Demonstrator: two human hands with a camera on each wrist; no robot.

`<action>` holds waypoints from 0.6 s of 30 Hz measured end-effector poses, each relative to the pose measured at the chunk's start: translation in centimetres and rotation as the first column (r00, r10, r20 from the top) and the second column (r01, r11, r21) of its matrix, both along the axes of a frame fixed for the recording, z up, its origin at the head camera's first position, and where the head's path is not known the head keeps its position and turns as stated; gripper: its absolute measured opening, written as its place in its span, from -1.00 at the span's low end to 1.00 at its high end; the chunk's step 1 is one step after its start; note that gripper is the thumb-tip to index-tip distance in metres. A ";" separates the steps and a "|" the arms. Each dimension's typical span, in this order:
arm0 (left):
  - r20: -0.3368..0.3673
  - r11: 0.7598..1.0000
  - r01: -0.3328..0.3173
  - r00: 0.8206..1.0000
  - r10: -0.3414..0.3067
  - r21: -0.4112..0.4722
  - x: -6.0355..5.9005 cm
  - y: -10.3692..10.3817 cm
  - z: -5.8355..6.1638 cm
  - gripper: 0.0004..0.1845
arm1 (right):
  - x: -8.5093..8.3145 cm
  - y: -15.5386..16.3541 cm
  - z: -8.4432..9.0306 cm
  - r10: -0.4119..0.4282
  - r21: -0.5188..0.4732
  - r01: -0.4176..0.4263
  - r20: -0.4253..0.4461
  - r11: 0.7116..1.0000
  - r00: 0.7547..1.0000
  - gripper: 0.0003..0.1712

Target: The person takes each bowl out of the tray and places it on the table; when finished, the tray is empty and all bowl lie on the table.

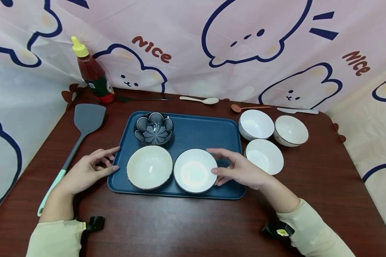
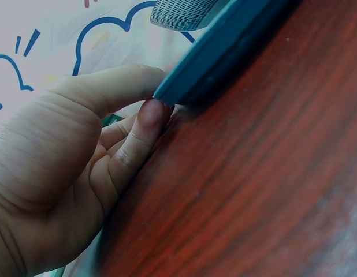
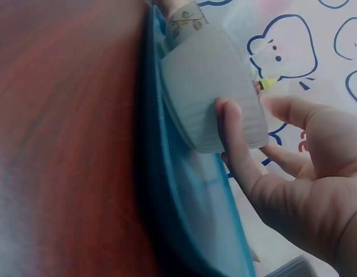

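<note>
My right hand (image 1: 236, 167) holds a white bowl (image 1: 194, 171) with a ribbed outer wall, thumb on the near side and fingers spread round the right rim. In the right wrist view the thumb (image 3: 231, 124) presses on that wall, and the bowl stands tilted over the tray. At the left edge of the blue tray (image 1: 209, 125), my left hand (image 1: 90, 167) pinches the rim, as the left wrist view shows up close. A cream bowl (image 1: 150, 167) with a brown rim sits just left of the white bowl. Behind it stands a dark petal-shaped bowl (image 1: 155, 129).
Three white bowls (image 1: 256, 123) cluster at the tray's right. A grey spatula (image 1: 89, 117) with a mint handle lies left, below a red sauce bottle (image 1: 96, 76). Along the back lie a black utensil (image 1: 148, 99), cream spoon (image 1: 199, 100), brown spoon (image 1: 249, 107) and white knife (image 1: 297, 111).
</note>
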State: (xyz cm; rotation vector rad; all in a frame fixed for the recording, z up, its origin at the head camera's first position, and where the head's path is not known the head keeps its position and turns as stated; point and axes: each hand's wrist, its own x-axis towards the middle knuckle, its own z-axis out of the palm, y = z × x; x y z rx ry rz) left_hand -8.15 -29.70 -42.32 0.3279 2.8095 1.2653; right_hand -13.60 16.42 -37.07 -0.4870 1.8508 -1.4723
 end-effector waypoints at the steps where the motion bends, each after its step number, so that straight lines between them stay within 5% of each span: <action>1: 0.000 1.000 0.000 1.000 0.000 0.000 0.0 0.0 0.0 -0.43 | 0.0 0.0 -0.2 0.002 -0.012 -0.002 0.009 1.000 1.000 -0.26; 18: 0.008 1.000 -0.005 1.000 0.005 -0.002 0.1 0.0 0.1 -0.43 | 0.4 -0.4 -1.6 -0.018 -0.123 0.036 0.148 0.992 0.989 -0.20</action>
